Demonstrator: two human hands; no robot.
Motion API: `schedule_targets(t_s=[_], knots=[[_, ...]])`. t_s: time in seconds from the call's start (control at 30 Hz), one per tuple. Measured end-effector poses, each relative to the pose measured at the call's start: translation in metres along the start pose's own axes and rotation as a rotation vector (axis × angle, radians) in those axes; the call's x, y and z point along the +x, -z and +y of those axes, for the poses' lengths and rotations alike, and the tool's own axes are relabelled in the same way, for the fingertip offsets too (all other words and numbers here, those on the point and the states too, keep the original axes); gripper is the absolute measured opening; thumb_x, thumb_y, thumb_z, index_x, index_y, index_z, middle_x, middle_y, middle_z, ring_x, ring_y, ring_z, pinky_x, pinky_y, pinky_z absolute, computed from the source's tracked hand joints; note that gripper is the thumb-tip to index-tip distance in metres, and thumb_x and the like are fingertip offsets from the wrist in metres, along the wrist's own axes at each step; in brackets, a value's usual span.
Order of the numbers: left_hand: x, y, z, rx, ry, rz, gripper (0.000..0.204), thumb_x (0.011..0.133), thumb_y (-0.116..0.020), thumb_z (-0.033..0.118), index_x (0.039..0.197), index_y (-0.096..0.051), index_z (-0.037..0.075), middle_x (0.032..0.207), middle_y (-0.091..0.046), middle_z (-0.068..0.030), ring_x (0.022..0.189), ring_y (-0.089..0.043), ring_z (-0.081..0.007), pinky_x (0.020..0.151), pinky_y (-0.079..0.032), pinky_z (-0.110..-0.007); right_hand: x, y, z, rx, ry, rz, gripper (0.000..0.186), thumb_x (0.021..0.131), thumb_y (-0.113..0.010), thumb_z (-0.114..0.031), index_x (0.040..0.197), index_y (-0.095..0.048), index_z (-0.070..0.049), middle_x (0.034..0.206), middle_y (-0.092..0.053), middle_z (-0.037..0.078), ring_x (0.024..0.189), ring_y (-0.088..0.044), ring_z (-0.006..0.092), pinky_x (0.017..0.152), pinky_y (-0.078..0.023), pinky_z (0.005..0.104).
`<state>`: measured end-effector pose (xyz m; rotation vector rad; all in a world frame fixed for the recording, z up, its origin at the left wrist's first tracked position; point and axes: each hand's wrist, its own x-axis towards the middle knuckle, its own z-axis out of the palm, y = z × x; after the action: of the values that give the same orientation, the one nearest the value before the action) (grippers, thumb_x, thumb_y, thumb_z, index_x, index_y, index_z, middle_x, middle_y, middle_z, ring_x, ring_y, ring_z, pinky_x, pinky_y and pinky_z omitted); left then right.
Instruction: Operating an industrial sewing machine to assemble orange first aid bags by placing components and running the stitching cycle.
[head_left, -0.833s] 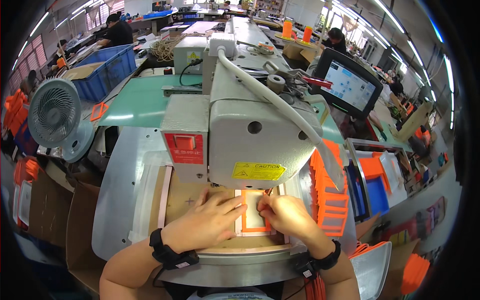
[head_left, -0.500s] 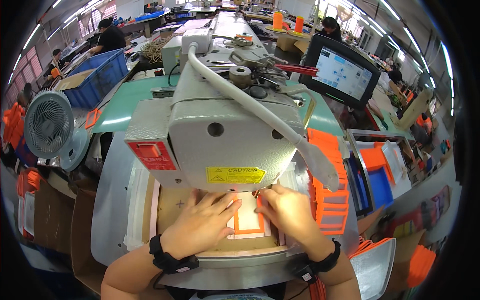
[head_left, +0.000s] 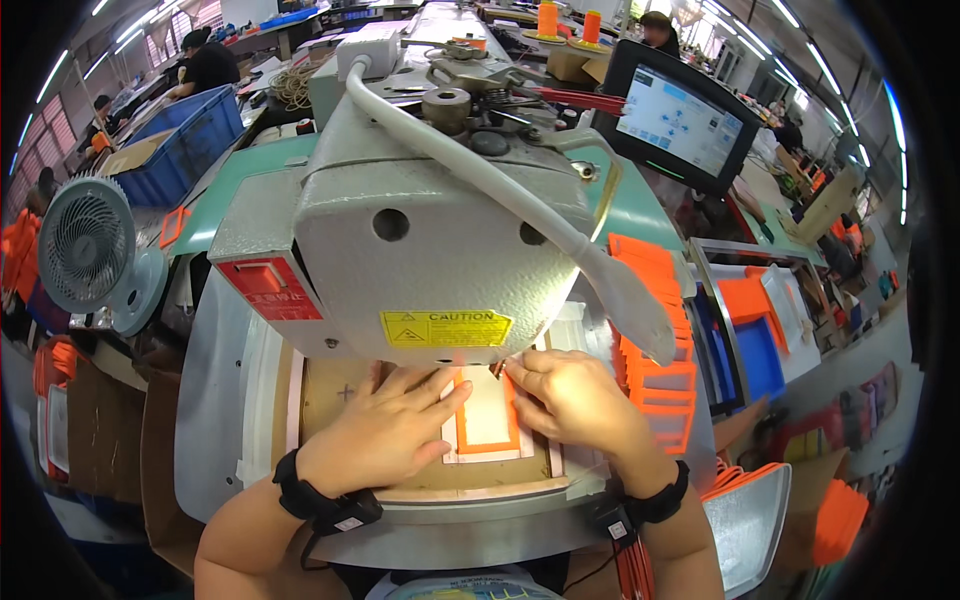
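A small pale panel with an orange border (head_left: 490, 447) lies in the template board (head_left: 330, 385) under the head of an industrial sewing machine (head_left: 440, 250). My left hand (head_left: 375, 435) rests flat with fingers outstretched, its fingertips at the panel's left border. At the panel's far right corner is my right hand (head_left: 575, 400), its fingers curled and pressed together. Something small and dark shows by its fingertips, too hidden to name. The machine head covers the panel's far end.
An overlapping row of orange-bordered pieces (head_left: 665, 400) lies right of the board. A tilted touchscreen (head_left: 680, 120) stands behind it. To the left are a grey fan (head_left: 88, 243) and a blue crate (head_left: 195, 145). A thick grey hose (head_left: 470, 160) hangs over the machine head.
The view has shifted slightly, so the machine and board sit a little higher and further left. Both hands stay at the panel, with the right fingers still curled at its far right corner.
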<state>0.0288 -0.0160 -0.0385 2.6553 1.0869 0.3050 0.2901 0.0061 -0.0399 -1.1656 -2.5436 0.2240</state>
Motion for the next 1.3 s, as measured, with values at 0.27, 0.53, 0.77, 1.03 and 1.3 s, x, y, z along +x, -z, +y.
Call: schedule_targets(t_s=[0.27, 0.53, 0.77, 1.03, 1.3], knots=[[-0.010, 0.015, -0.002, 0.070, -0.193, -0.101, 0.046, 0.081, -0.065, 0.013, 0.125, -0.069, 0.025, 0.147, -0.046, -0.0146, 0.133, -0.043, -0.0385, 0.110, -0.032, -0.061, 0.000, 0.018, -0.002, 0.011, -0.052, -0.266, 0.077, 0.072, -0.079, -0.033, 0.134, -0.055, 0.007, 0.106, -0.063, 0.014, 0.101, -0.062, 0.0311, 0.084, -0.051, 0.0402], [-0.005, 0.014, 0.022, 0.164, -0.194, -0.077, 0.041, 0.082, -0.063, 0.011, 0.122, -0.069, 0.018, 0.133, -0.056, -0.0130, 0.132, -0.047, -0.0326, 0.108, -0.037, -0.059, -0.003, 0.013, -0.008, -0.095, -0.064, -0.265, 0.083, 0.070, -0.081, -0.037, 0.136, -0.054, 0.004, 0.108, -0.064, 0.012, 0.105, -0.060, 0.0282, 0.086, -0.046, 0.0405], [-0.006, 0.004, 0.021, 0.054, -0.211, -0.042, 0.047, 0.085, -0.060, 0.012, 0.131, -0.063, 0.019, 0.122, -0.057, -0.0148, 0.124, -0.053, -0.0310, 0.105, -0.039, -0.058, -0.003, 0.014, -0.008, -0.067, -0.076, -0.272, 0.083, 0.069, -0.081, -0.039, 0.135, -0.055, 0.004, 0.108, -0.064, 0.011, 0.104, -0.060, 0.0283, 0.086, -0.044, 0.0419], [0.001, 0.006, 0.039, 0.216, -0.182, -0.091, 0.050, 0.086, -0.057, 0.012, 0.135, -0.059, 0.018, 0.129, -0.055, -0.0132, 0.124, -0.052, -0.0314, 0.106, -0.035, -0.061, -0.007, 0.008, -0.003, -0.012, -0.070, -0.217, 0.075, 0.071, -0.080, -0.033, 0.133, -0.056, 0.003, 0.105, -0.064, 0.012, 0.102, -0.059, 0.0298, 0.084, -0.045, 0.0424], [0.007, -0.011, 0.027, -0.041, -0.251, -0.067, 0.052, 0.085, -0.056, 0.010, 0.138, -0.054, 0.009, 0.137, -0.054, -0.0101, 0.132, -0.049, -0.0250, 0.109, -0.031, -0.065, -0.003, 0.002, 0.010, 0.188, -0.045, -0.144, 0.041, 0.083, -0.067, -0.011, 0.121, -0.063, 0.004, 0.095, -0.065, 0.019, 0.093, -0.063, 0.0360, 0.084, -0.047, 0.0445]])
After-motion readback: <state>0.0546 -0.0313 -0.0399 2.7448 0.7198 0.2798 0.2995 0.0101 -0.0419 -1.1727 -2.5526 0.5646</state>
